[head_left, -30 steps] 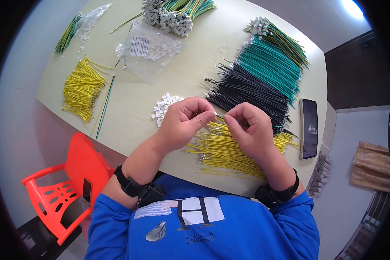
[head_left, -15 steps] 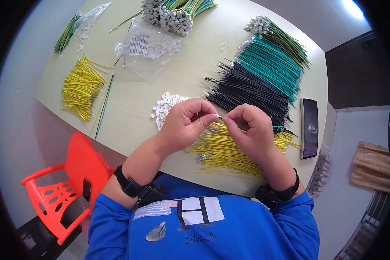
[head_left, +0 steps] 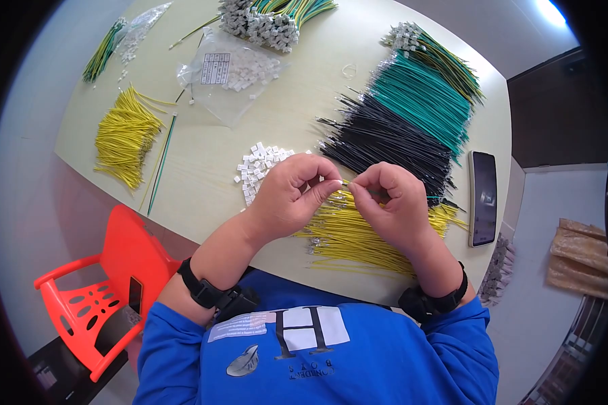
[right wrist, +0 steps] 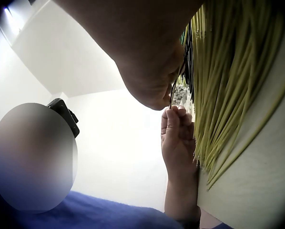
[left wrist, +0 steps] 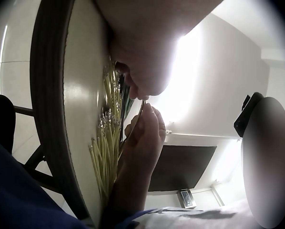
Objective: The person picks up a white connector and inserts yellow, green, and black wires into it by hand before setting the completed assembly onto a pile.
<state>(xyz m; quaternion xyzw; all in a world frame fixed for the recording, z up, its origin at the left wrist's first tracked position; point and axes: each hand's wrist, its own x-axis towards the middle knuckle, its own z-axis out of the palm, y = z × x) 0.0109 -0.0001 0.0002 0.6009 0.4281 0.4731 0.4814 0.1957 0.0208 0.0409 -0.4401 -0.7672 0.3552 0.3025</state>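
Observation:
My left hand (head_left: 294, 196) pinches a small white connector (head_left: 339, 181) between thumb and forefinger, mostly hidden by the fingertips. Facing it, my right hand (head_left: 397, 206) pinches thin wires (right wrist: 173, 93) that run into the connector end; the two sets of fingertips nearly meet. A green wire tail (head_left: 436, 197) sticks out behind the right hand. Beneath the hands lies a spread of yellow wires (head_left: 351, 236) with metal-tipped ends. Loose white connectors (head_left: 253, 169) are heaped just beyond the left hand.
Black wires (head_left: 392, 145) and green wires (head_left: 422, 91) lie in rows beyond the right hand, beside a phone (head_left: 482, 199). A bag of connectors (head_left: 230, 74), finished-looking bundles (head_left: 263, 27) and another yellow wire bundle (head_left: 125, 138) are farther left. A red chair (head_left: 135, 256) stands by the table.
The hands have drawn slightly closer together, the left shifting a little right. A dark wire now shows between the fingertips, where green showed before.

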